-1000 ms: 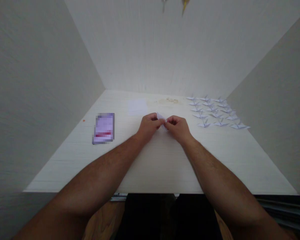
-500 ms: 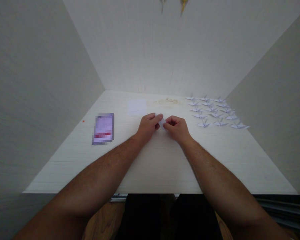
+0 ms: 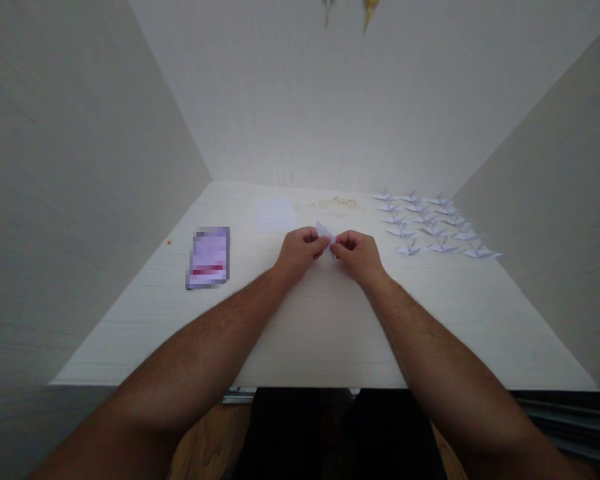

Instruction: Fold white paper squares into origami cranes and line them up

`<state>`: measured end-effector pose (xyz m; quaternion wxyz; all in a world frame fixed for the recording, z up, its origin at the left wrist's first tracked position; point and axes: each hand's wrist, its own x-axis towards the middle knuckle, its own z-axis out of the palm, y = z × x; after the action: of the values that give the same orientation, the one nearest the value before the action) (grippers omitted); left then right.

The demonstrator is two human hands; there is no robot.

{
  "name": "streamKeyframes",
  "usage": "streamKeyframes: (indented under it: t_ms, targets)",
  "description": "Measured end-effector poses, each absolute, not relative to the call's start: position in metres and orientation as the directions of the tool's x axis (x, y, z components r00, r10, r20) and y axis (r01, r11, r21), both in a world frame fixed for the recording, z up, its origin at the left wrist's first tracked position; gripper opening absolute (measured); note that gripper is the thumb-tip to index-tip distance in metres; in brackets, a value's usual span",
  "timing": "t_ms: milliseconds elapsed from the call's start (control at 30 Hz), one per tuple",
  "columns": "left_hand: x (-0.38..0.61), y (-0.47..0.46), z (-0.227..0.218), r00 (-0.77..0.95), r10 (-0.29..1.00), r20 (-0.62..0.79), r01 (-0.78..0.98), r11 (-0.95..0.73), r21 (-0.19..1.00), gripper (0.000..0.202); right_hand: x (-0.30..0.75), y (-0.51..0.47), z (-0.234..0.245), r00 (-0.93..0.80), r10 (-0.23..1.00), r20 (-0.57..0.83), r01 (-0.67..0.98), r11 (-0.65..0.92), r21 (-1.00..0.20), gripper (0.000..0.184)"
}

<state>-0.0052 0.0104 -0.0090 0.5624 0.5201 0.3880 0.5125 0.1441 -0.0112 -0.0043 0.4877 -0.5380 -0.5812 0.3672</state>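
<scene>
A small folded piece of white paper (image 3: 323, 231) is pinched between my two hands above the middle of the table. My left hand (image 3: 300, 249) grips it from the left, thumb on top. From the right, my right hand (image 3: 355, 255) pinches it between thumb and fingers, the fingertips of both hands close together. The paper's upper corner points up and away from me; its lower part is mostly hidden by my fingers. Folded white paper cranes (image 3: 434, 230) stand in rows to the right of my right hand.
Flat white paper (image 3: 276, 213) lies behind my left hand. A blurred purple-and-white object (image 3: 209, 257) is on the left, with a small orange speck (image 3: 169, 243) beyond it. Brownish marks (image 3: 343, 202) show near the back wall. Pale walls enclose the white table (image 3: 325, 333).
The folded paper has turned in my fingers, and its upper corner now sticks up more. My left thumb has moved down and right, nearer my right thumb.
</scene>
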Motion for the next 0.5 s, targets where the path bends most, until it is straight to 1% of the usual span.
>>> streamKeyframes:
  t_ms: [100, 167, 300, 400, 500]
  targets:
    - [-0.0040, 0.0089, -0.0064, 0.160, 0.982, 0.101, -0.205, -0.067, 0.976, 0.020, 0.1443, -0.0109, -0.0047, 0.095, 0.956, 0.276, 0.280, 0.241, -0.929, 0.013]
    - [-0.0039, 0.0078, -0.0044, 0.159, 0.982, 0.103, -0.219, -0.067, 0.973, 0.017, 0.1438, -0.0115, -0.0043, 0.115, 0.946, 0.302, 0.281, 0.261, -0.924, 0.013]
    - [-0.0057, 0.0074, -0.0029, 0.216, 0.973, 0.083, -0.255, -0.026, 0.967, 0.010, 0.1436, -0.0126, -0.0029, 0.127, 0.957, 0.261, 0.259, 0.222, -0.940, 0.013]
    - [-0.0065, 0.0083, -0.0042, 0.203, 0.977, 0.060, -0.282, 0.000, 0.959, 0.021, 0.1446, -0.0116, -0.0033, 0.141, 0.957, 0.255, 0.223, 0.221, -0.950, 0.016]
    - [-0.0061, 0.0085, -0.0055, 0.164, 0.985, 0.062, -0.224, -0.024, 0.974, 0.024, 0.1447, -0.0102, -0.0034, 0.129, 0.965, 0.228, 0.157, 0.207, -0.966, 0.023]
